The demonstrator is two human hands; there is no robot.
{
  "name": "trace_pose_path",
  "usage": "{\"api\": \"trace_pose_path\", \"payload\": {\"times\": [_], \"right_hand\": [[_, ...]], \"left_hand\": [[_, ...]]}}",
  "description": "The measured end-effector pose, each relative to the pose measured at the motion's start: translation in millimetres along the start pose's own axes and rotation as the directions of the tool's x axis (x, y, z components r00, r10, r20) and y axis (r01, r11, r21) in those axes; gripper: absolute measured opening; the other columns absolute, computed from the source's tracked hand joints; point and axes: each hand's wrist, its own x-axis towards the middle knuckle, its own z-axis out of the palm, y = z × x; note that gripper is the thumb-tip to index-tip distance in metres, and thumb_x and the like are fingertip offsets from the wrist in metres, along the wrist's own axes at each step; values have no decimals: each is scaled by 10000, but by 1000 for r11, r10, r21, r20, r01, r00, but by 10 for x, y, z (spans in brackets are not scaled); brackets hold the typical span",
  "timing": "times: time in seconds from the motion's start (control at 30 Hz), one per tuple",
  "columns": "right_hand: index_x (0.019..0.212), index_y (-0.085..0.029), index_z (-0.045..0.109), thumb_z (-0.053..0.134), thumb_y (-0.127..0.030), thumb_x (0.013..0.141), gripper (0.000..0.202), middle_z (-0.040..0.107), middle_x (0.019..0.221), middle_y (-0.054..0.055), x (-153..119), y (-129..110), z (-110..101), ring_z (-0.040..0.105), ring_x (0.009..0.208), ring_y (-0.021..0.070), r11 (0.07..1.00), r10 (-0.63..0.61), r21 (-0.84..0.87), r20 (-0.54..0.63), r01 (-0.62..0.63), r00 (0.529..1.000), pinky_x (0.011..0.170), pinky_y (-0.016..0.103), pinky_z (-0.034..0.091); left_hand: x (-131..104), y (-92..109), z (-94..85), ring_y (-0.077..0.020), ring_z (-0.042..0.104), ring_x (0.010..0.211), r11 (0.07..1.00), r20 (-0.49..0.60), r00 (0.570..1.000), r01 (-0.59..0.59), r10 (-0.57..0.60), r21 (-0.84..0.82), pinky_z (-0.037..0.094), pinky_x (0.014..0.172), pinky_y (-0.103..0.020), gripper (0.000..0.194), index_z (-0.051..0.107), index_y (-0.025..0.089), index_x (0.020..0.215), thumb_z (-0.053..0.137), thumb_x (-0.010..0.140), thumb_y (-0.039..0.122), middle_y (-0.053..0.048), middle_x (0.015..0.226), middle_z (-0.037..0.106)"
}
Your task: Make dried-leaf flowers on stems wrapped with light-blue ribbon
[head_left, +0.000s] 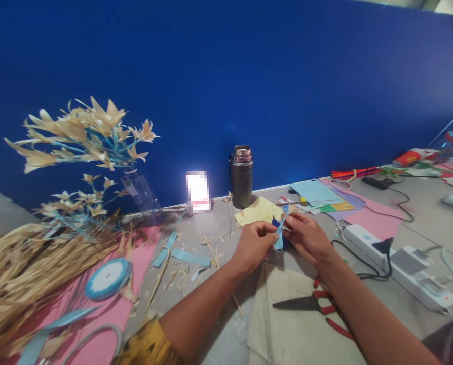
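Observation:
Both my hands meet over the middle of the table. My left hand (257,243) is closed, pinching a narrow light blue ribbon (279,240) between thumb and fingers. My right hand (306,234) is closed on the ribbon's upper part, just to the right. A dark blue object (275,223), partly hidden by the hands, lies behind the ribbon; its kind I cannot make out. Beneath my right forearm are scissors (298,303) with dark blades and red handles. Cut light blue ribbon pieces (190,257) lie left of my left hand among pale scraps.
A dark thermos (241,177) stands open by the blue wall (226,76). At left are dried pale flowers (93,126) in a clear bottle (140,191), dried husks (32,268) and a blue ribbon spool (108,279). A power strip (371,246) and coloured paper (313,191) lie right.

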Motion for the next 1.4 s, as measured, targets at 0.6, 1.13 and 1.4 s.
{"api": "trace_pose_path", "payload": {"times": [0.6,1.13,1.4], "right_hand": [[677,-180,667,917,-342,599,308,551,647,-39,9,36,-36,469,554,79,996,-11,-83,-8,10,1000,479,190,403],[930,-203,764,902,-350,633,359,592,748,-7,-35,-65,-36,496,665,108,999,45,7,90,-46,995,547,208,437],[696,-179,720,925,-404,581,325,593,679,-11,-8,0,-54,494,602,99,994,48,-99,31,-44,998,528,210,435]], "left_hand": [[19,-72,5,-82,486,564,982,-103,979,-168,176,85,378,560,-210,59,677,136,670,633,703,159,6,620,612],[-11,39,-37,-41,311,407,921,104,965,263,-243,-288,171,390,-176,259,575,175,746,757,562,181,92,478,410],[-27,18,-33,-35,336,415,934,115,966,252,-230,-251,154,402,-179,222,584,169,736,723,564,167,76,519,450]]}}
